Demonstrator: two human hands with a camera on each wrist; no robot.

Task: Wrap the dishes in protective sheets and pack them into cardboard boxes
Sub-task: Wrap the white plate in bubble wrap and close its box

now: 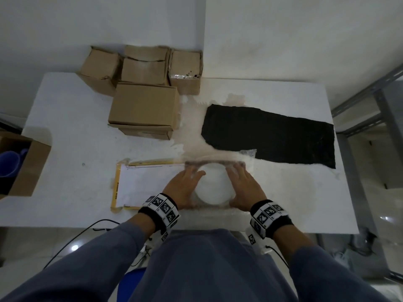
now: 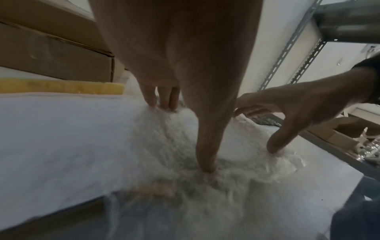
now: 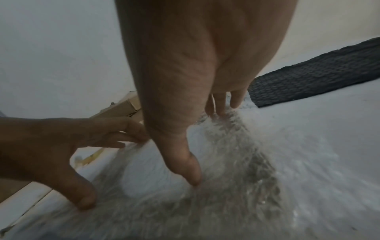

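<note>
A round white dish sits near the table's front edge under a clear bubble-wrap sheet, whose far edge is blurred. My left hand rests on the sheet at the dish's left side, and my right hand rests on its right side. Both hands have straight, spread fingers pressing the wrap down. In the left wrist view the left thumb pushes into the sheet. The right wrist view shows the right thumb at the rim of the dish.
Several closed cardboard boxes stand at the back left. An open box holding a blue mug hangs off the left edge. A black foam sheet lies at the right, a white yellow-edged sheet left of the dish, and metal shelving beyond the table.
</note>
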